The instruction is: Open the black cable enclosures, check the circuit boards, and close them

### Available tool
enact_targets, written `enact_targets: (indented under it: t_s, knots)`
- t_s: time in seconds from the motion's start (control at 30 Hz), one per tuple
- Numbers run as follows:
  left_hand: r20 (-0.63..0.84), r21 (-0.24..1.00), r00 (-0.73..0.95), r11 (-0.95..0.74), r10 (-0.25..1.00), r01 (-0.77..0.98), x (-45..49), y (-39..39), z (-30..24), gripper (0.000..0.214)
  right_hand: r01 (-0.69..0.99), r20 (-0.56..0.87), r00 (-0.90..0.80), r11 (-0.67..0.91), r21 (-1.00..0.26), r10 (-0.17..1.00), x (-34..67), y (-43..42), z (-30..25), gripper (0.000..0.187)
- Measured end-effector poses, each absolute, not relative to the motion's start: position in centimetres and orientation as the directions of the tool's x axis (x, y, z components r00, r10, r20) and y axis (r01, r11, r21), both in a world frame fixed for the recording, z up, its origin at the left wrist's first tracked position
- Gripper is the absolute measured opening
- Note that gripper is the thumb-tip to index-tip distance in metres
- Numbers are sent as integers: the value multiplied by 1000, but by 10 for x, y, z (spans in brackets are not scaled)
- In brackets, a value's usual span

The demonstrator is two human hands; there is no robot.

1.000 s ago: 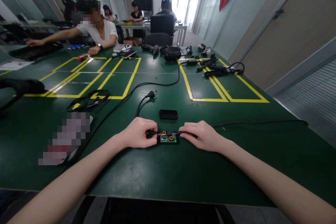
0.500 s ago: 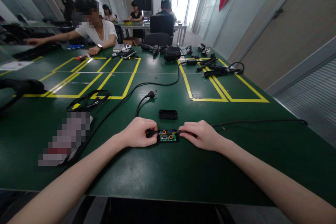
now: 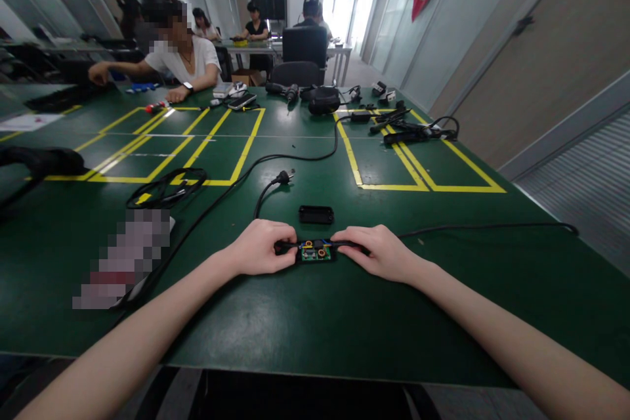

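Note:
A small green circuit board (image 3: 315,253) with copper coils sits in a black case between my hands, low on the green table (image 3: 256,335). My left hand (image 3: 263,247) is closed around the black cable at the board's left end. On the other side, my right hand (image 3: 370,251) pinches the black cable (image 3: 350,245) entering from the right, fingertips close to the case. Blue and yellow wires show at the board's top edge. Just beyond lies a black case cover (image 3: 315,214), its hollow side up. A power plug (image 3: 283,177) rests farther off, its cord running behind my left hand.
A coiled black cable (image 3: 167,189) and a blurred-out object (image 3: 123,259) lie to the left. Yellow tape rectangles mark the table. A drill (image 3: 291,93) and a heap of black cables (image 3: 413,131) stand farther back. A co-worker (image 3: 189,62) sits at the far left.
My right hand's fingertips have shifted slightly left, nearer the board. My left hand keeps its grip. The co-worker's outstretched arm has drawn in toward the body.

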State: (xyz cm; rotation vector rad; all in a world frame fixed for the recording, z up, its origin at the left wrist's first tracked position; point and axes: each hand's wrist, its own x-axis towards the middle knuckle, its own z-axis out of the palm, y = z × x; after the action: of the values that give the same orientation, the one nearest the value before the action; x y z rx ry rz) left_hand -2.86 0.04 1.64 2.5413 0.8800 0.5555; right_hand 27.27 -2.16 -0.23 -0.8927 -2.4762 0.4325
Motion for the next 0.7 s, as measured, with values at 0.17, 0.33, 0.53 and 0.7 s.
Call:
enact_targets:
  t_s: [0.17, 0.33, 0.53, 0.7]
  knots:
    - [251, 450, 731, -745, 635, 493, -28, -1, 18, 13, 492, 332, -691, 754, -436, 642, 272, -21, -2, 20]
    - [236, 437, 726, -738, 645, 514, -28, 1, 17, 15, 487, 342, -696, 765, -422, 631, 270, -22, -1, 18]
    - [223, 429, 742, -747, 632, 507, -31, 4, 18, 15, 487, 376, -701, 792, -369, 606, 269, -22, 0, 15]
    - [218, 440, 755, -752, 619, 490, -33, 4, 17, 13, 479, 380, -706, 799, -364, 597, 268, -22, 3, 16]
